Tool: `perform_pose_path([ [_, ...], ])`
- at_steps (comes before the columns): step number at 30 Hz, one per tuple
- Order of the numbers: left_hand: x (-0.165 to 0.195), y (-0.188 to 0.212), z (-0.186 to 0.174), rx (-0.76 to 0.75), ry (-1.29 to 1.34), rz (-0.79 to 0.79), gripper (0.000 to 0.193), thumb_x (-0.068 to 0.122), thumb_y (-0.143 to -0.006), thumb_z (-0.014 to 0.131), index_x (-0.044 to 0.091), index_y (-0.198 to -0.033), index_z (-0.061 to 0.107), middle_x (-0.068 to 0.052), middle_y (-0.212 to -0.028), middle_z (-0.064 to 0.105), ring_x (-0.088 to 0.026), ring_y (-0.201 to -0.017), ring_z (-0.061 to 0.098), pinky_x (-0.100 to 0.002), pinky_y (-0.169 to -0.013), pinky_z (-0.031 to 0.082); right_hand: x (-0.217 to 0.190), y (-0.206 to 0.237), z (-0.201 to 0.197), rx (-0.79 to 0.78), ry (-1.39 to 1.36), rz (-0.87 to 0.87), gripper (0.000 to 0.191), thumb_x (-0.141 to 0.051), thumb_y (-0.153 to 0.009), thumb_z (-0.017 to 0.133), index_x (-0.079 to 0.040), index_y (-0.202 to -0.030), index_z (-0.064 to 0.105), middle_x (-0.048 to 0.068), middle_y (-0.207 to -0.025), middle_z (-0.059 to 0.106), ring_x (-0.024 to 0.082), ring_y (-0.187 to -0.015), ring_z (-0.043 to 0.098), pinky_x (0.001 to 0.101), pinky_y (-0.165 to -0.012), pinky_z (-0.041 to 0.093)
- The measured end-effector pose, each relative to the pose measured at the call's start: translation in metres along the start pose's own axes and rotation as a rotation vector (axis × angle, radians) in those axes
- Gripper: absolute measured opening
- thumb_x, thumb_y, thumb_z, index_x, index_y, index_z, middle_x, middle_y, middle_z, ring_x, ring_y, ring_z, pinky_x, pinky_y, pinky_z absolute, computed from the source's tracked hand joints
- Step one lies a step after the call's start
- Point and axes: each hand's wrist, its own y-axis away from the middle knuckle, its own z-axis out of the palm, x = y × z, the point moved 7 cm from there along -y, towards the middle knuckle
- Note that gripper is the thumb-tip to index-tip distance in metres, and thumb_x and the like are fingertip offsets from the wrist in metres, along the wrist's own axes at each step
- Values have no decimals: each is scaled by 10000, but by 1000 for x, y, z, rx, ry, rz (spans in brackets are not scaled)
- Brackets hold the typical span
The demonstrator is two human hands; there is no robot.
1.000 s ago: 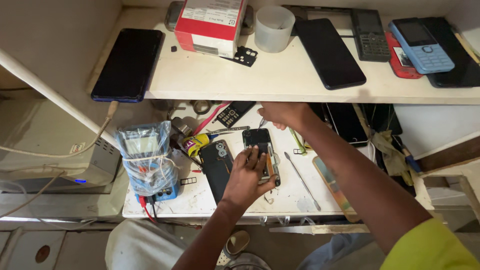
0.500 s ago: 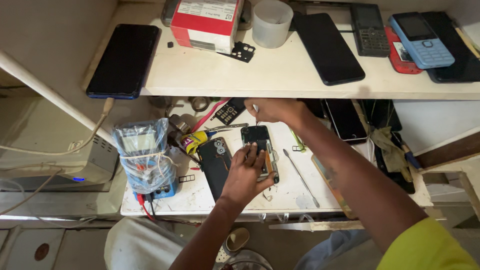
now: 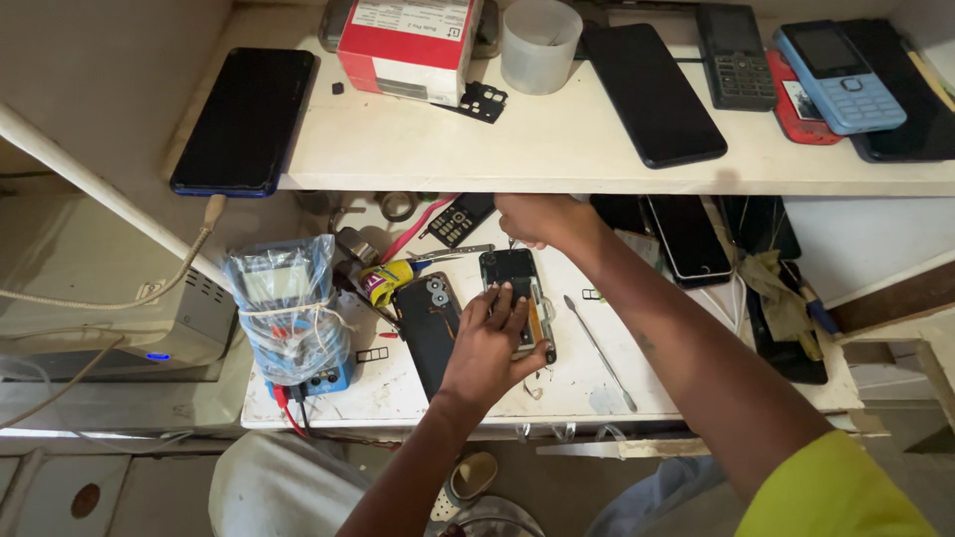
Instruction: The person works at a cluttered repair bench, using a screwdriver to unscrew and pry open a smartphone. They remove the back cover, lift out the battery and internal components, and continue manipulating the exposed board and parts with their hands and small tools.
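An opened phone (image 3: 519, 298) is being pinned flat on the white bench (image 3: 398, 383) by the left hand (image 3: 487, 343), fingers spread over its lower half, not closed around it. At the phone's top end the right hand (image 3: 537, 219) is being held with fingers pinched together; what they are clamped on cannot be told. A black back cover (image 3: 430, 323) is lying just left of the phone, a thin metal tool (image 3: 600, 353) to its right.

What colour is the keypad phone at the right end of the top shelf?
Light blue keypad phone, lying partly over a red one; head view.
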Motion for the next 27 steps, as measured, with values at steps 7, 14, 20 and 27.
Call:
perform_pose_path([
  [7, 2, -1, -1, 11, -15, 7, 630, 380, -835, 756, -74, -1262, 665, -316, -1380, 585, -434, -1301, 505, -526, -1119, 381, 9, -6, 8, 112, 79, -189, 96, -103, -713, 695, -162, -735, 767, 98, -728, 704, 295, -730, 694, 427, -720, 545],
  [14, 2, -1, 0, 10, -27, 14, 614, 367, -842, 745, -74, -1262, 664, -316, -1368, 592, -435, -1297, 509, -528, -1113, 384, 11, 3, -1, 55, -70, -77, 142, -224, -803, 735, -101, -869, 709, 105, -706, 702, 240, -583, 692, 384, -566, 567],
  [20, 1, -2, 0, 3, -33, 15, 624, 367, -825, 743, -75, -1259, 663, -314, -1367, 591, -439, -1296, 508, -527, -1109, 385, -2, 12, -8, -83, -340, 193, 230, -142, -968, 565, 54, -907, 670, 135, -595, 663, 198, -457, 667, 323, -405, 545],
  [27, 0, -1, -1, -5, -18, 3, 621, 384, -848, 740, -67, -1269, 663, -307, -1378, 588, -440, -1295, 507, -524, -1115, 385, -7, 4, -9, 10, 146, 43, 111, -49, -812, 646, 43, -831, 705, 181, -641, 667, 281, -591, 690, 438, -595, 558],
])
